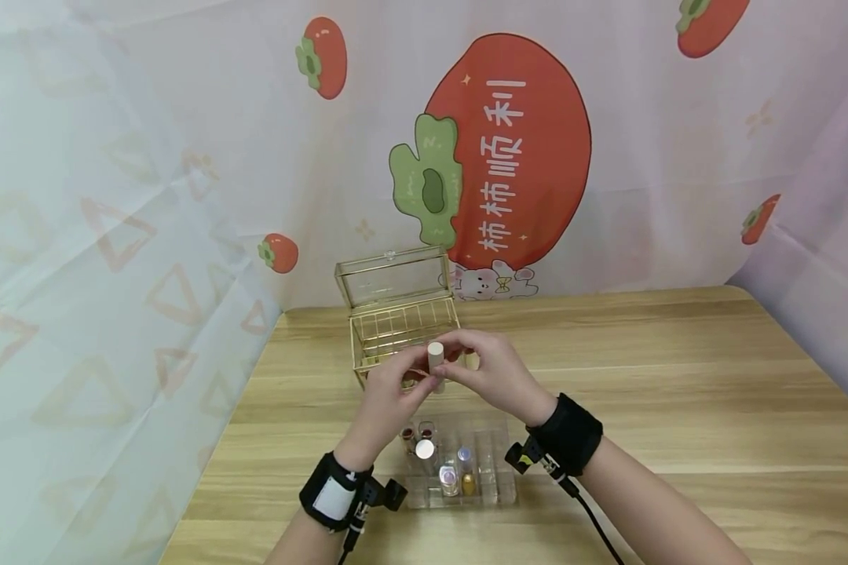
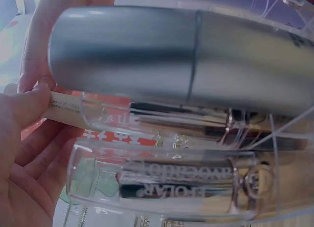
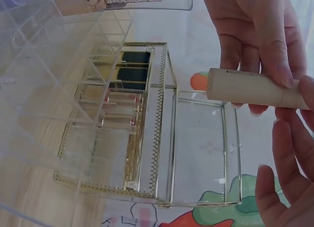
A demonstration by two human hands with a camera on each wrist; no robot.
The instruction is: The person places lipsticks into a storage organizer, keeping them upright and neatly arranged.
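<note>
Both hands hold a cream lipstick tube (image 1: 435, 355) upright between them, just in front of a gold-framed glass box (image 1: 353, 345). My left hand (image 1: 387, 396) pinches the lower body of the tube. Higher up, around a thin seam, the thumb and fingers of my right hand (image 1: 498, 375) grip it. Small print shows on the tube (image 3: 240, 87) in the right wrist view. Below the hands sits a clear divided organizer (image 1: 498, 428) with several cosmetics in it. A silver tube (image 2: 127, 50) fills the upper left wrist view, above clear-capped tubes (image 2: 181, 180).
The glass box's lid (image 1: 396, 276) stands raised at the back. Inside the box are dark cases (image 3: 133, 70) and clear-capped tubes (image 3: 117, 120). A printed cloth (image 1: 650, 157) hangs behind the wooden table (image 1: 678, 377). A cable (image 1: 593, 518) trails from the right wrist camera.
</note>
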